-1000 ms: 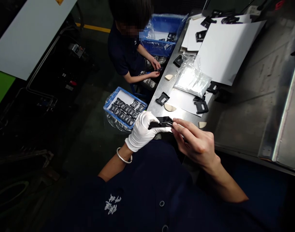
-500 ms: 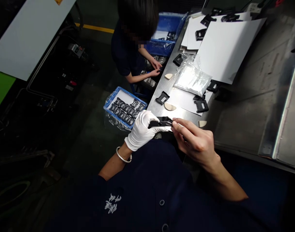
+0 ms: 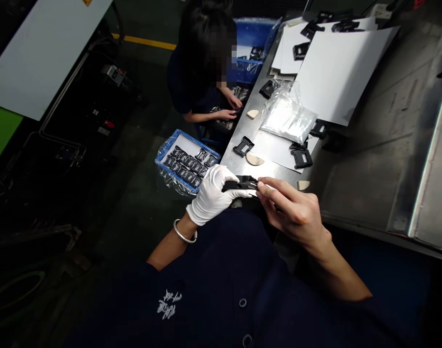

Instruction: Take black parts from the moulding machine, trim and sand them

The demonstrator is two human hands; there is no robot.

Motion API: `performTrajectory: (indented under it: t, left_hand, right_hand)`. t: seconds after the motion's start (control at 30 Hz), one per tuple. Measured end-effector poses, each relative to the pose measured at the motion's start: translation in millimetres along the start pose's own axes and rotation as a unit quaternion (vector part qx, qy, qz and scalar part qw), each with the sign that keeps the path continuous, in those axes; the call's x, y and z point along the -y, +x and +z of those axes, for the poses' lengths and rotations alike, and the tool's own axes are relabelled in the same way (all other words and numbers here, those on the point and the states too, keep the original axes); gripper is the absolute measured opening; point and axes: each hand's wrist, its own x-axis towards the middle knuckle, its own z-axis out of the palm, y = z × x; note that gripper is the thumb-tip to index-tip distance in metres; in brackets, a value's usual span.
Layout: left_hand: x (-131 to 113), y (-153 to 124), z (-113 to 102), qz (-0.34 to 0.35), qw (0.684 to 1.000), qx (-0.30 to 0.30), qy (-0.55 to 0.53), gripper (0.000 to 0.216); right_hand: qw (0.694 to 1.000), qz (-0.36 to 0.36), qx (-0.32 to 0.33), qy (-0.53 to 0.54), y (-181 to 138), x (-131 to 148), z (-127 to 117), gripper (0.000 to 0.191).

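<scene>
Holding a black part point(image 3: 231, 185) just off the table's near end, the gloved left hand point(image 3: 210, 195) is clamped around one end of it. The bare right hand point(image 3: 295, 210) pinches a slim thing at the part's other end; whether that is a tool, I cannot tell. Pushed hard, it could skid and scratch the part or snag the glove; a loose cloth grip could drop the part beside the table point(image 3: 247, 128).
</scene>
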Motion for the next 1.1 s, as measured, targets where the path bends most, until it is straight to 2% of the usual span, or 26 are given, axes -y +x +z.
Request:
performTrajectory:
  t: [0.5,0.7,1.1]
  left_hand:
    - [2.7,2.6,-1.6,0.002,1.0,0.017,-0.005,0.04]
    - [2.9,3.4,-2.2,-0.011,0.999,0.03,-0.006,0.041]
    - [4.8,3.7,-3.3,0.019,1.0,0.025,0.001,0.04]
  right_hand:
    - [1.0,-0.012,0.011,-0.01,3.0,0.9,-0.9,0.017]
    - [1.0,-0.018,0.018,-0.014,-0.5,-0.9,0.4,0.021]
    - [1.0,0.003,0.0,0.015,-0.5,-0.9,3.4,0.025]
